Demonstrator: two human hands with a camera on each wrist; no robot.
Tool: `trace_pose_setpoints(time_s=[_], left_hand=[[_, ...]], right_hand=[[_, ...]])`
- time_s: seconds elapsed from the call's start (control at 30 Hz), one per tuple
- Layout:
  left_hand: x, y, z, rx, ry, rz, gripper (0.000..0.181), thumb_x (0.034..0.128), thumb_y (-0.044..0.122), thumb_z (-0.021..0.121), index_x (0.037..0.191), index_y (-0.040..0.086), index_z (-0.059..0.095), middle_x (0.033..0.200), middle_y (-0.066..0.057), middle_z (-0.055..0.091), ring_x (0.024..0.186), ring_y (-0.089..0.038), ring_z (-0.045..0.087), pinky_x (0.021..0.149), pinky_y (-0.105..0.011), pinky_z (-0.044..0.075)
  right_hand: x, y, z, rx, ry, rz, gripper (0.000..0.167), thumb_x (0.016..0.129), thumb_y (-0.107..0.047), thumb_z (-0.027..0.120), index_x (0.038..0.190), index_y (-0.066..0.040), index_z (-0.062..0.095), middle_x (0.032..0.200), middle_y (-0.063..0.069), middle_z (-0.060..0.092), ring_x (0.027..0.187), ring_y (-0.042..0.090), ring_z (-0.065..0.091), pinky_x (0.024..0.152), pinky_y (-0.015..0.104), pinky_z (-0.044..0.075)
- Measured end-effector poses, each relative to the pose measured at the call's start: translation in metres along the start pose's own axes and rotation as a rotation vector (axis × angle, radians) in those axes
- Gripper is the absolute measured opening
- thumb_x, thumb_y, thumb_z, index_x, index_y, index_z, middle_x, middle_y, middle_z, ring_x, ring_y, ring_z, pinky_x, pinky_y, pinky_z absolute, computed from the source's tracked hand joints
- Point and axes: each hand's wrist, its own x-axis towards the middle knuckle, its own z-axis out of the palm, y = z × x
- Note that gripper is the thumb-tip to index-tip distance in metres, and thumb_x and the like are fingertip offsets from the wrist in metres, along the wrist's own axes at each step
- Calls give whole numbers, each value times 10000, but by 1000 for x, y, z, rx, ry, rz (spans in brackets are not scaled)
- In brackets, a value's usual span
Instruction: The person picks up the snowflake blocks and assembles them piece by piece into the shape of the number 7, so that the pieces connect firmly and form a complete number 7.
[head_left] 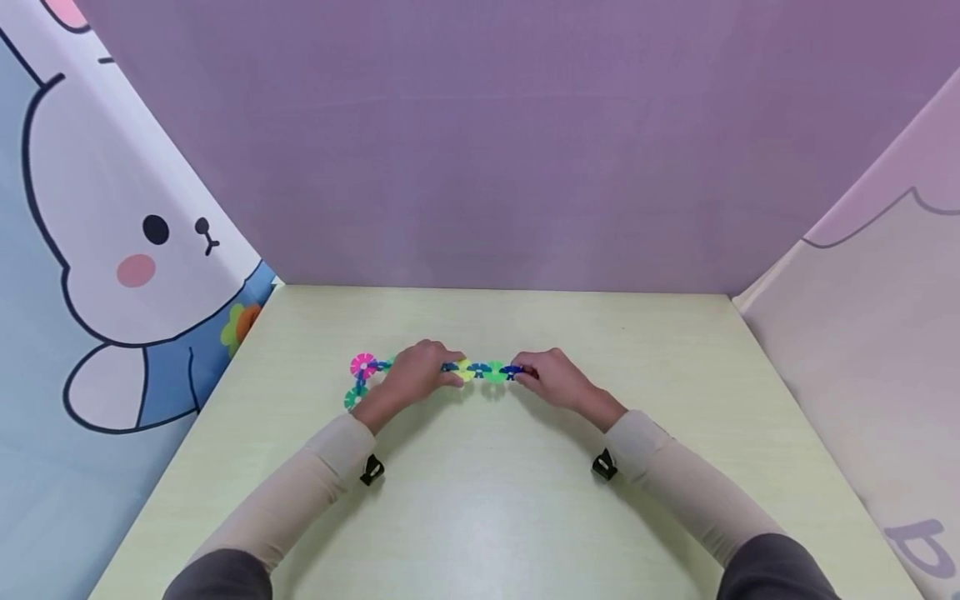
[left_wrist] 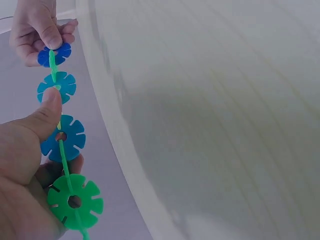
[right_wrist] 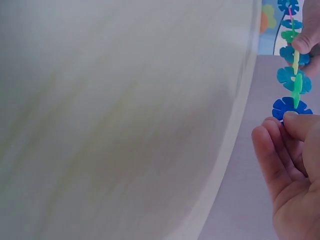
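Note:
A chain of slotted plastic snowflake discs, seen in the head view with a yellow disc (head_left: pixel 465 370) and a green disc (head_left: pixel 494 372), stretches between both hands above the table. My left hand (head_left: pixel 418 371) grips it partway along, its thumb on a light-blue disc (left_wrist: pixel 68 82) in the left wrist view. Pinched between the thumb and fingers of my right hand (head_left: pixel 558 379) is the dark blue disc (right_wrist: pixel 284 106) at the chain's right end. Past the left hand, the chain bends at a pink disc (head_left: pixel 363 365) toward a teal disc (head_left: pixel 355 397). The left hand hides some discs.
The pale wooden table (head_left: pixel 480 500) lies under both arms. Behind it rises a purple panel (head_left: pixel 510 167). A rabbit-printed panel (head_left: pixel 97 208) stands on the left, and a pink and whitish panel (head_left: pixel 877 333) on the right.

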Motion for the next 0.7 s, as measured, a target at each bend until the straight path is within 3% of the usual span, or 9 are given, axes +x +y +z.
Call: trace_pose_setpoints(time_s=[0.27,0.5,0.7], left_hand=[[3,4,-2,25,32,33,479,854,347,807,1295,183,719,1105,-64,758,1011,-235,682,870,-391,597],[7,1,-10,19,-22,66,487,870,332,800,1319,170,703,1087,-69,746,986,-227,659,883,-397,573],[10,-3,-16,-18,-57,69,512,890,336,791,1366,191,669,1149,-73,731,1068,-250,644,974,-491,518]], right_hand=[[-3,-2,-5,-24,48,-29,108,978,-115,686,1062,-72,738,803,-12,693,608,47,475,556,177,433],[-7,-4,-5,5,35,-51,90,987,-137,676,1044,-83,719,785,-27,671,614,36,467,558,178,423],[-13,-6,2,45,124,-47,83,970,-133,693,1028,-83,724,709,-49,617,567,24,446,515,171,408]])
